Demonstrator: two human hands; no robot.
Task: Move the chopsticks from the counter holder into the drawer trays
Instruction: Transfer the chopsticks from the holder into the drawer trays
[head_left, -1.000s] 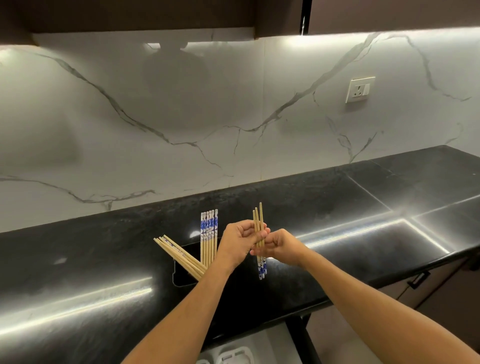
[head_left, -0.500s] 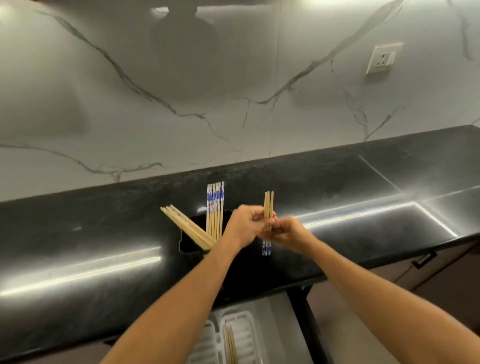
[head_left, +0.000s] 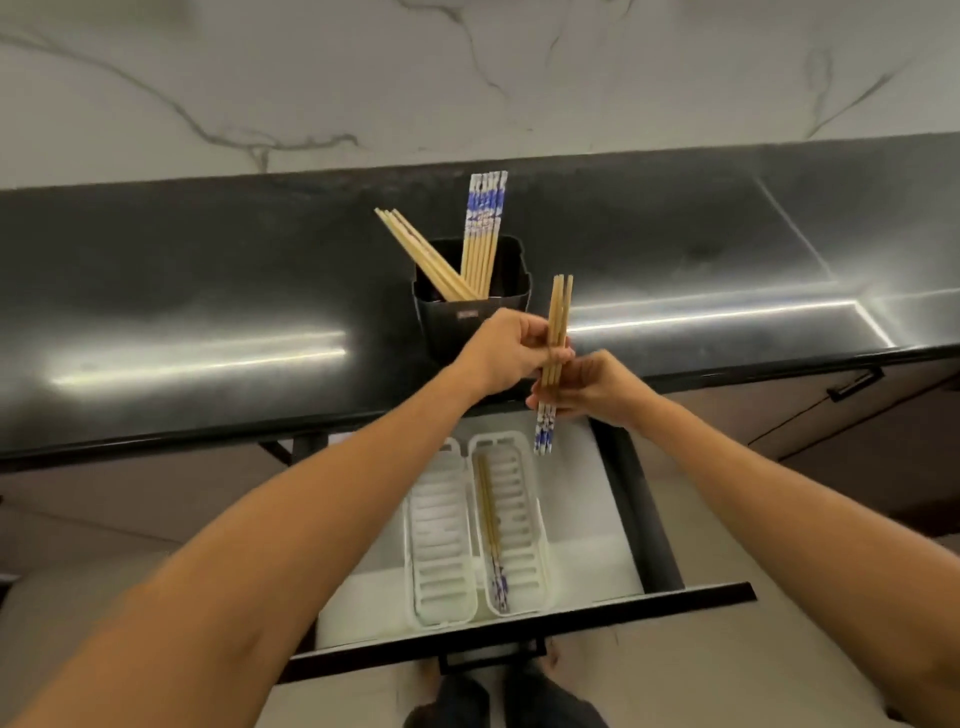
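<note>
My left hand (head_left: 511, 348) and my right hand (head_left: 587, 387) both grip a small bundle of wooden chopsticks (head_left: 560, 312) with blue-and-white ends pointing down, held upright over the counter's front edge. Behind my hands a black holder (head_left: 470, 312) stands on the counter with several more chopsticks (head_left: 480, 234) leaning in it. Below, the open drawer (head_left: 597, 540) holds two white slotted trays side by side. The left tray (head_left: 441, 535) has nothing in it. The right tray (head_left: 522, 540) has a few chopsticks (head_left: 491, 525) lying lengthwise.
The black counter (head_left: 182, 312) runs left to right under a marble backsplash (head_left: 467, 78). The drawer's dark front (head_left: 519, 631) with its handle juts toward me. Closed cabinet fronts (head_left: 852, 410) with a handle lie to the right. My feet show at the bottom edge.
The view has tilted down, bringing the open drawer and its trays fully into sight. My hands with the chopstick bundle have come toward me, from above the counter to its front edge.
</note>
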